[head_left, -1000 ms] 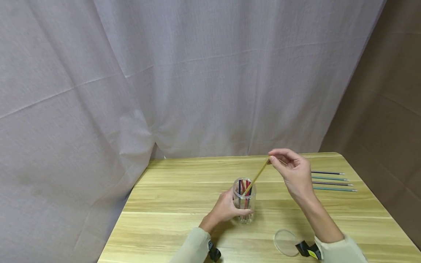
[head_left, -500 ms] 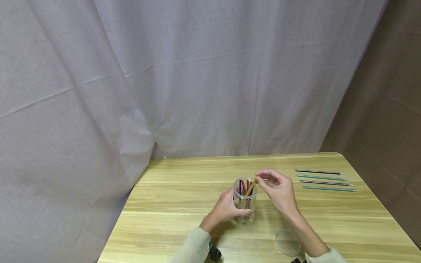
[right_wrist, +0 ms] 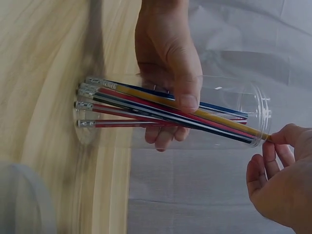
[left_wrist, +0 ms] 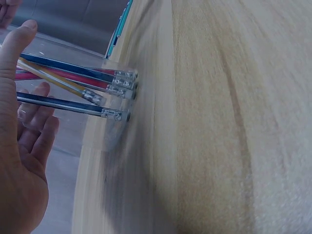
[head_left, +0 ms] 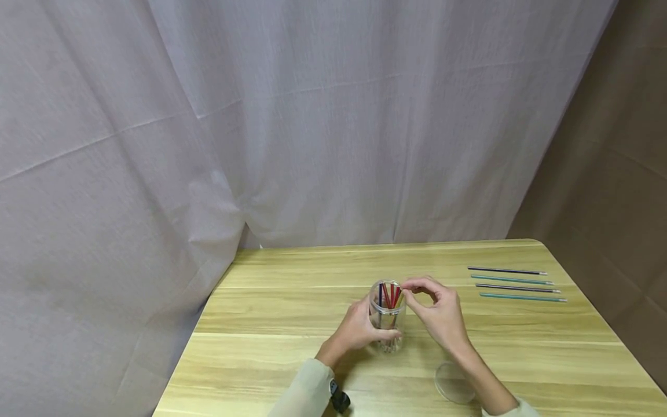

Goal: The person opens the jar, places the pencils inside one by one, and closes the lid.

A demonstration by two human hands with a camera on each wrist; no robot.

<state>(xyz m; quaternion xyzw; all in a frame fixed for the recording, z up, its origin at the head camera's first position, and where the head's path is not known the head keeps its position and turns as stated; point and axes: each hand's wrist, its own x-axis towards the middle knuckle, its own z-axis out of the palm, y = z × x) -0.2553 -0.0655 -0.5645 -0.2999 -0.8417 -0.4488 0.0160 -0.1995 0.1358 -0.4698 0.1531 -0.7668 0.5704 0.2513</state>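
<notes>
A clear plastic jar (head_left: 387, 324) stands upright on the table, with several red, dark blue and other pencils (right_wrist: 141, 120) inside, eraser ends down. My left hand (head_left: 359, 328) grips the jar around its side, thumb across the front, as the right wrist view shows. At the jar's mouth my right hand (head_left: 440, 310) pinches the tip of a yellow pencil (right_wrist: 214, 118). Most of that pencil is inside the jar, leaning against the rim. In the left wrist view its eraser end (left_wrist: 92, 96) hangs slightly higher than the others, close over the jar's bottom.
Several dark and teal pencils (head_left: 523, 297) lie in a row on the table's right side. A round clear lid (head_left: 443, 389) lies flat near my right forearm. Grey curtains (head_left: 323, 145) hang behind the wooden table (head_left: 281, 313).
My right hand has come down and left, lowering the yellow pencil into the jar until only its tip stays between the fingers. The left hand and the jar have stayed in place.
</notes>
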